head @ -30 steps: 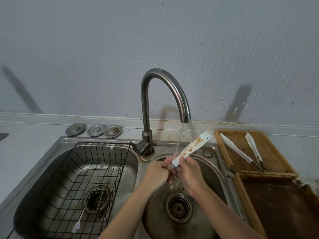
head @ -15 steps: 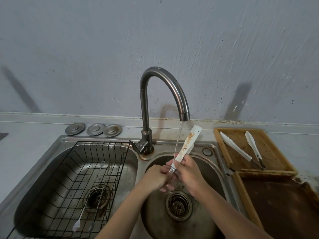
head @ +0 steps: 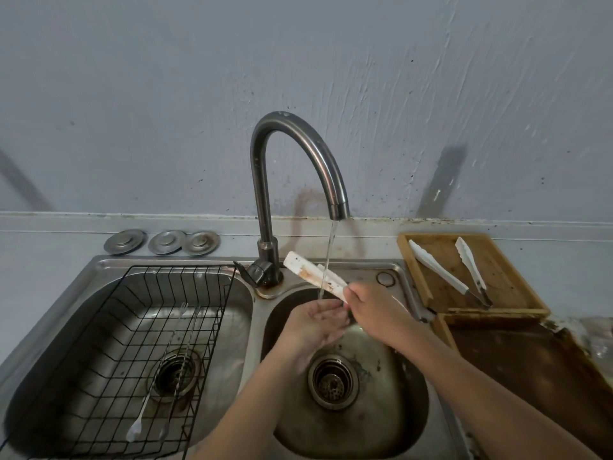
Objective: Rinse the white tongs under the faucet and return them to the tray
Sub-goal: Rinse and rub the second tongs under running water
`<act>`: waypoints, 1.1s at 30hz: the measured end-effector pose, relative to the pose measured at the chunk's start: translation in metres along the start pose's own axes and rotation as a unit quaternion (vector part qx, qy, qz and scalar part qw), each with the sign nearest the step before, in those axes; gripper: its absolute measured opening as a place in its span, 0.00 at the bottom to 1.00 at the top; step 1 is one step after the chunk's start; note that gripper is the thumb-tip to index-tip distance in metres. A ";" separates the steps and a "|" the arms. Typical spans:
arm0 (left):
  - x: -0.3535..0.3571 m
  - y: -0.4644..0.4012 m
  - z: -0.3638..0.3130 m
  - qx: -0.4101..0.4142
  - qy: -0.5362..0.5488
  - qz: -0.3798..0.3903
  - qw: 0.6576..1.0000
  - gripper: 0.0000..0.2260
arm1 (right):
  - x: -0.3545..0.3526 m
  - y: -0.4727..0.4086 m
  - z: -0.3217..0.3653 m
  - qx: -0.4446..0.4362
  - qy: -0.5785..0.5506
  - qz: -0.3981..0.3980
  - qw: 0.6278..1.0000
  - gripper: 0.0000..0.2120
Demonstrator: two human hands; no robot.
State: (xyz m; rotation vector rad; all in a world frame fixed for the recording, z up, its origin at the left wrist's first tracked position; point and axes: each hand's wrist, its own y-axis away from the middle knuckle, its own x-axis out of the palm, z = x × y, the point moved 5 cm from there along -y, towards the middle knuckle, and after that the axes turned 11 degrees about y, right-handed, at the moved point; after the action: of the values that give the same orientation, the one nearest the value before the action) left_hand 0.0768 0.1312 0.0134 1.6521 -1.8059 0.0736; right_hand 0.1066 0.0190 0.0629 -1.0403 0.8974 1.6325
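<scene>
So we've got the white tongs (head: 313, 277) in our right hand (head: 374, 310), gripped at the end nearest us — the long axis runs up and to the left from that hand, with the free end pointing toward the base of the faucet (head: 265, 180). The stream drops from the spout and hits the tongs partway along, just ahead of our fingers, where brown stains show on the white plastic. Our left hand (head: 318, 322) sits just below, palm up and fingers relaxed, holding nothing, catching the runoff over the right basin of the sink (head: 403, 436). The right forearm comes in from the lower right, wrist cocked toward the water. The wooden tray (head: 406, 257) lies off to the right of that hand, with two other tongs (head: 438, 270) already in it — so we reckon the return is a swing rightward, and the right hand is the nearer one for it.
</scene>
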 end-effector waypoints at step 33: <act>-0.030 -0.011 0.027 -0.071 0.215 -0.171 0.959 0.11 | 0.021 0.004 -0.014 -0.017 0.118 -0.004 0.993 0.19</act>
State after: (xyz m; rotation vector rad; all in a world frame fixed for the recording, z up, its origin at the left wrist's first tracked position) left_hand 0.0742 0.1416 -0.0270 1.6669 -1.1613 0.1349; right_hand 0.1023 0.0128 0.0384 -1.2781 1.0213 1.5433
